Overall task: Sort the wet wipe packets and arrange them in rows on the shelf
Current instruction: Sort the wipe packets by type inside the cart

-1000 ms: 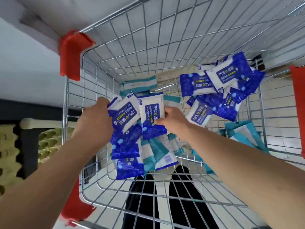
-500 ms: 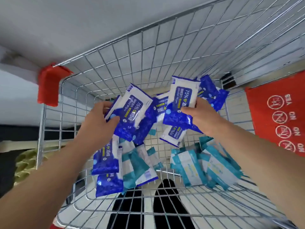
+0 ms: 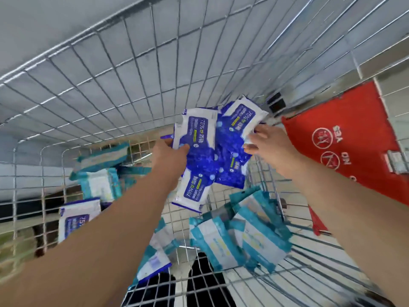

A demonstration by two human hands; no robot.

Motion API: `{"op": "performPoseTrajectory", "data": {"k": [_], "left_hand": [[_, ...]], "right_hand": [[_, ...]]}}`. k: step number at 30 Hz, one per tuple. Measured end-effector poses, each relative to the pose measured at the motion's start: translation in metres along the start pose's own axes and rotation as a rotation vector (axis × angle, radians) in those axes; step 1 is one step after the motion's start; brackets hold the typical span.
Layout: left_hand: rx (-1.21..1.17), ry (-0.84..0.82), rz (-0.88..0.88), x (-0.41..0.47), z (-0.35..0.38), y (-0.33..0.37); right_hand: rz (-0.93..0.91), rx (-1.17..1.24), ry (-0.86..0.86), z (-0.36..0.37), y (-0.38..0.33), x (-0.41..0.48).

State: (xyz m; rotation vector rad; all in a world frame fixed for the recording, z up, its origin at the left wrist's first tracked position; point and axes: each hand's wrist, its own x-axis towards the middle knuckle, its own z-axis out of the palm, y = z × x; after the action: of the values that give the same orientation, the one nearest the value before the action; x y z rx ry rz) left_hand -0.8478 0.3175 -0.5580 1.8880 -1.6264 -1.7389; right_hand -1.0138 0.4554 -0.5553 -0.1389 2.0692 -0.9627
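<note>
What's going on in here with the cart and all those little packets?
A person is sorting wet wipes in a wire cart. The left hand and right hand together hold a bunch of blue packets above the cart floor. The teal packets lie loose on the bottom. No shelf is in view.

The carrier is a wire cart (image 3: 155,85) with grid walls and a grid floor. A red panel (image 3: 354,173) with round pictograms and the words YES and NO forms its right side, at the right of the frame.

Contents lying in the cart:
- Left of centre: two teal packets (image 3: 100,185), one above the other, against the left wall.
- Lower left: one blue packet (image 3: 75,218), white-edged, printed face up, beside the left wall.
- Lower centre: one teal packet (image 3: 155,255), tilted, on the floor grid.
- Lower right: a heap of teal packets (image 3: 254,235), overlapping one another, beside the right wall.
</note>
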Motion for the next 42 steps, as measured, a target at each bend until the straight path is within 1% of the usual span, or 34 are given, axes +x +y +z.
{"op": "performPoseTrajectory", "data": {"k": [2,4,5,8,11,13,16,17,21,23,25,26,28,34,36,38,40,42], "left_hand": [[-0.037,-0.041,-0.025,0.004,0.013,0.003],[-0.036,-0.093,-0.045,0.007,0.022,0.01],[0.006,-0.113,-0.059,0.009,0.025,0.012],[0.223,-0.102,-0.044,0.009,0.026,0.019],[0.318,-0.069,-0.043,0.012,0.02,0.019],[0.29,-0.081,-0.048,0.008,0.016,0.019],[0.18,-0.136,-0.065,0.007,0.02,0.015],[0.153,-0.13,-0.049,0.008,0.024,0.015],[0.143,-0.093,-0.026,0.006,0.023,0.018],[0.271,-0.077,0.045,0.002,0.009,0.014],[0.458,-0.064,0.155,-0.005,-0.015,0.006],[0.544,-0.058,0.208,-0.01,-0.031,0.002],[0.668,-0.047,0.278,-0.02,-0.066,-0.007],[0.956,0.032,0.375,-0.016,-0.183,-0.043],[1.074,0.021,0.374,-0.006,-0.204,-0.049],[1.14,-0.057,0.39,0.007,-0.214,-0.055],[1.133,-0.101,0.436,0.017,-0.216,-0.06],[1.115,-0.099,0.459,0.025,-0.214,-0.062]], "right_hand": [[-0.067,-0.079,0.007,-0.001,-0.004,0.004],[-0.053,-0.021,0.014,-0.003,-0.005,0.009],[-0.072,-0.021,0.034,-0.003,-0.001,0.012],[-0.098,-0.168,0.073,-0.001,0.002,0.009],[-0.113,-0.252,0.112,0.002,0.007,0.002],[-0.135,-0.273,0.126,0.005,0.012,-0.001],[-0.24,-0.366,0.131,0.01,0.01,-0.006],[-0.259,-0.393,0.139,0.012,0.01,-0.005],[-0.198,-0.46,0.2,0.019,0.007,-0.005],[-0.122,-0.478,0.25,0.025,0.009,-0.016],[-0.033,-0.486,0.277,0.039,0.008,-0.039],[-0.025,-0.481,0.262,0.048,0.006,-0.051],[-0.063,-0.474,0.188,0.07,0.002,-0.074],[-0.293,-0.624,-0.014,0.157,-0.021,-0.101],[-0.361,-0.679,-0.075,0.184,-0.025,-0.1],[-0.413,-0.73,-0.136,0.207,-0.026,-0.095],[-0.456,-0.775,-0.194,0.225,-0.023,-0.086],[-0.466,-0.81,-0.226,0.236,-0.019,-0.076]]}}
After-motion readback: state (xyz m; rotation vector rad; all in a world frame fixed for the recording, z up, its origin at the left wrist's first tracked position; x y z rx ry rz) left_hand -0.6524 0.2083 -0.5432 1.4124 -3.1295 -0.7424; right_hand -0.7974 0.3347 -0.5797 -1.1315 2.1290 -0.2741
